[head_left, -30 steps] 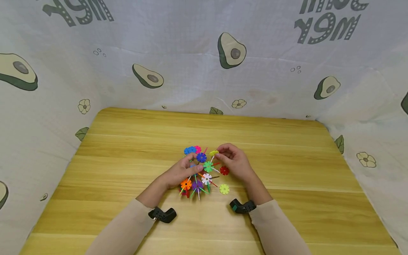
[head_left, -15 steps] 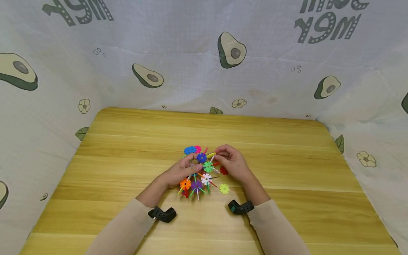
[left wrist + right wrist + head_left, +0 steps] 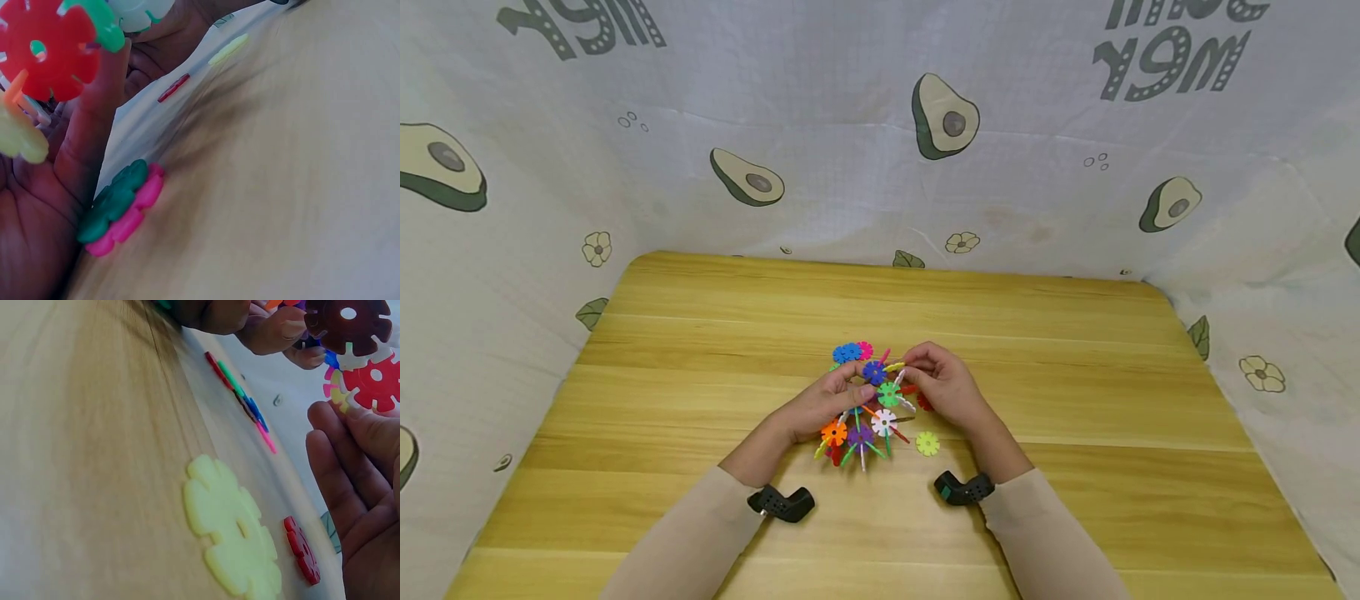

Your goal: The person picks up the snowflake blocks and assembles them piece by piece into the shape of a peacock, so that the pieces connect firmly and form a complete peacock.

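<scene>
My left hand grips a cluster of slotted plastic flower discs from its left side, thumb over the front. Orange, purple, white and green discs show on the cluster, with others standing edge-on between them. At its upper right, my right hand pinches a yellow disc, seen edge-on beside the dark blue disc. A brown disc and a red disc of the cluster show in the right wrist view. My right fingertips partly hide the yellow disc's joint.
On the wooden table, a loose yellow-green disc lies near me and a red disc under my right hand. Blue discs and a pink one lie behind the cluster. A green disc over a pink one shows in the left wrist view.
My right hand has shifted slightly left, and the yellow disc has turned from nearly flat to edge-on against the cluster. The cluster has tilted a little; the left hand holds its place.
</scene>
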The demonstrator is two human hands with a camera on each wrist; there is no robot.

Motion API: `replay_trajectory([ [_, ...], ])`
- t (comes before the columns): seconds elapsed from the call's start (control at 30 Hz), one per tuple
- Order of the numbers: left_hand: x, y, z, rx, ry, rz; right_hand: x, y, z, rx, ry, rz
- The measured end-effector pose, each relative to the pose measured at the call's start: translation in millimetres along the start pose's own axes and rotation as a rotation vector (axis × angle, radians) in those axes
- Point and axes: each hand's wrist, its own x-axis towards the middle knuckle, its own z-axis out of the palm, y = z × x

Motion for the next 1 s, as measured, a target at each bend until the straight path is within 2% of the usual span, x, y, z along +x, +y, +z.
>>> replay_trajectory([
  [0.37, -0.4, 1.6, -0.1, 0.038, -0.035, 0.011, -2.5, -0.7, 2.0, -0.001, -0.033, -0.052],
  [0.7, -2.7, -0.1, -1.5, 0.018, -0.075, -0.024, -2.2, 4.6, 1.7, 0.053, -0.106, -0.068],
  [0.9, -1.7, -0.6, -1.4, 0.029, -0.044, -0.031, -0.6, 7.4, -0.2, 0.055, -0.092, -0.030],
  [1.0, -2.3, 0.0, -0.5, 0.002, 0.015, -0.054, 0.8, 8.6, -1.5, 0.095, -0.070, -0.022],
])
